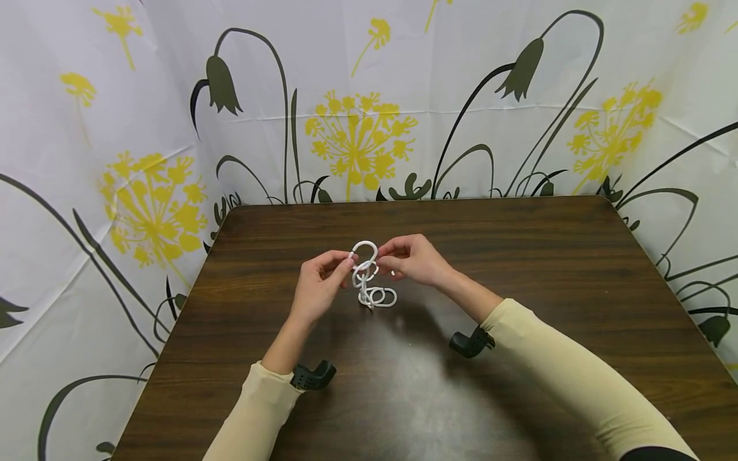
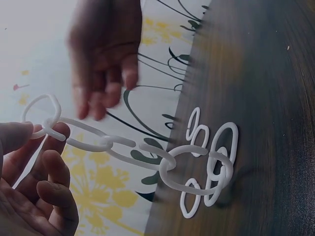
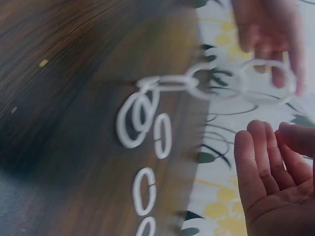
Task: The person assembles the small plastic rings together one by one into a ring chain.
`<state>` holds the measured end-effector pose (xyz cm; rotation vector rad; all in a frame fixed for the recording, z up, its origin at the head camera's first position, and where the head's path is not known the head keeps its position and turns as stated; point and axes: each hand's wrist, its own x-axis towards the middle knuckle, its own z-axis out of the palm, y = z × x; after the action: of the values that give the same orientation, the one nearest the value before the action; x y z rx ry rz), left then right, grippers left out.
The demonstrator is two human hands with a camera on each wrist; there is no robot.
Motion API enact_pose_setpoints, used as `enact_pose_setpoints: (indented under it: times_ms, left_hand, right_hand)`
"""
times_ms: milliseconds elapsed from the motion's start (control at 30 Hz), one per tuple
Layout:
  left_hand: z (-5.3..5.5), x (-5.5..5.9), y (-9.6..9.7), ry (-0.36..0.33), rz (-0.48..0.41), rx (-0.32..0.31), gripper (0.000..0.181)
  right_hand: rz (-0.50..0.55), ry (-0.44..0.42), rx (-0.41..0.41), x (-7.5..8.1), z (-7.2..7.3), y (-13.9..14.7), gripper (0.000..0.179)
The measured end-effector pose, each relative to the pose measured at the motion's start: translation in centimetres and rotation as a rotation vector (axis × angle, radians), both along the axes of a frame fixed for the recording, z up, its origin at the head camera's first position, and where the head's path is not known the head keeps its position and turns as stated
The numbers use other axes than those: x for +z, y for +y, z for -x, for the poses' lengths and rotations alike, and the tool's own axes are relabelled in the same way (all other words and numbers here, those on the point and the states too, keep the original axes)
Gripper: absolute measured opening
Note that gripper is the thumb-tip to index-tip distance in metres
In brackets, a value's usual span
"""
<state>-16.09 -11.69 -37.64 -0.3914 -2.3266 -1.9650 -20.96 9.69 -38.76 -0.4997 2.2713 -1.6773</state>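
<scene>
The left hand (image 1: 316, 291) pinched the top link (image 1: 366, 242) of a white chain (image 2: 106, 143) between thumb and fingers, at the link's left side. The chain hung from that grasp above the middle of the dark wooden counter (image 1: 519, 256), and its lower links (image 2: 235, 147) lay bunched on the surface. The right hand (image 1: 419, 261) was released, its fingers loosely bent, just to the right of the top link. A small white piece showed below the right fingers in the head view, too small to identify. In the right wrist view, more white links (image 3: 137, 191) lay on the counter near the bunched end, one well apart from it. Both arms reached in from the near side in pale yellow sleeves (image 1: 553, 352), a dark wrist device (image 1: 473, 342) on each. A flower-patterned cloth (image 1: 450, 38) hung along the far, left and right sides.
</scene>
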Motion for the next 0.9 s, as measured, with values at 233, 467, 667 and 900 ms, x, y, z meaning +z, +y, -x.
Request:
enact_pose_setpoints:
  times_ms: [233, 467, 667, 900]
  left_hand:
    - [-0.1, 0.0, 0.1, -0.002, 0.019, -0.005, 0.018]
    - [-0.2, 0.2, 0.2, 0.007, 0.008, -0.012, 0.016]
    - [-0.3, 0.2, 0.3, 0.006, 0.008, -0.027, 0.016]
    - [-0.3, 0.1, 0.2, 0.008, 0.002, -0.026, 0.017]
  right_hand:
    - [-0.374, 0.316, 0.063, -3.7, 0.7, -0.5, 0.016]
    - [-0.636, 0.633, 0.271, -6.3, 1.3, -1.3, 0.026]
    - [-0.761, 0.684, 0.352, -7.5, 1.3, -1.6, 0.039]
    - [-0.833, 0.725, 0.267, -7.9, 1.3, -1.9, 0.023]
